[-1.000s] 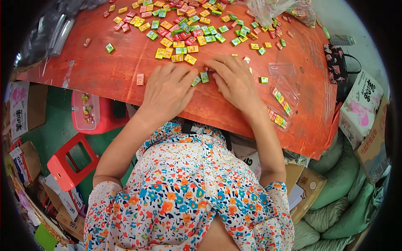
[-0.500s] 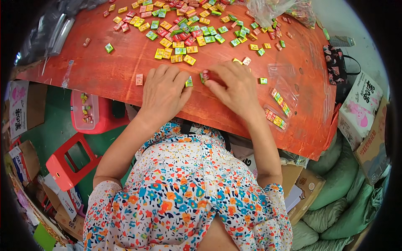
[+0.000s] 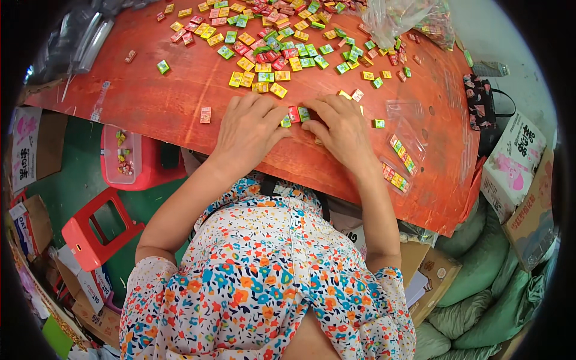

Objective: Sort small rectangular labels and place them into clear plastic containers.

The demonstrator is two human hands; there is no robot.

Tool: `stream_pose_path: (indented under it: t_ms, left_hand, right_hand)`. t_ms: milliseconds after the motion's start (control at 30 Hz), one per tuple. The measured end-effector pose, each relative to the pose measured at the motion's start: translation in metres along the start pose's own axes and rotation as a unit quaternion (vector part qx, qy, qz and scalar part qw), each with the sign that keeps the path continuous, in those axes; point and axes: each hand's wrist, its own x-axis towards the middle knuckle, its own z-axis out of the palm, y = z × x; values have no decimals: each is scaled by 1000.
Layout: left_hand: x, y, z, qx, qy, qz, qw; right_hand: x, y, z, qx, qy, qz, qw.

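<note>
Near the front edge of the red table (image 3: 162, 114), my two hands face each other over a short row of small boxes. My left hand (image 3: 249, 127) curls its fingers against a green box (image 3: 285, 122) at the row's left end. A red box (image 3: 293, 114) stands in the middle, between the fingertips. My right hand (image 3: 343, 131) pinches another green box (image 3: 304, 114) at the right end. A pink box (image 3: 206, 115) lies alone left of my left hand. Beyond my hands, many yellow, red and green boxes (image 3: 264, 67) lie scattered.
Clear plastic trays (image 3: 396, 177) with rows of boxes lie at right, near an unfilled tray (image 3: 405, 111). A plastic bag (image 3: 390, 18) sits at the far right. A red stool (image 3: 96, 231) and a clear tub (image 3: 122, 157) are at lower left, cartons (image 3: 517, 157) at right.
My hands have drawn closer together, the left one moving right. The red box now shows upright between two green ones. The whole view has shifted slightly.
</note>
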Motion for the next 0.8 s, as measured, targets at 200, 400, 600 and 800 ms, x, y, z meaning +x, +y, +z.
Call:
stream_pose_path:
  t_ms: [200,400,600,800]
  left_hand:
    - [-8,-17,-28,-7,36,-23,999]
    - [-21,-9,-28,16,-31,-30,999]
    - [-17,-4,-14,-62,-41,-37,997]
    - [-8,1,-6,-84,-44,-73,993]
  right_hand:
    - [33,11,-9,-15,54,-19,998]
    - [68,42,10,-139,72,-48,987]
    - [44,40,-3,-115,49,-65,990]
    - [14,26,-14,25,-63,50,996]
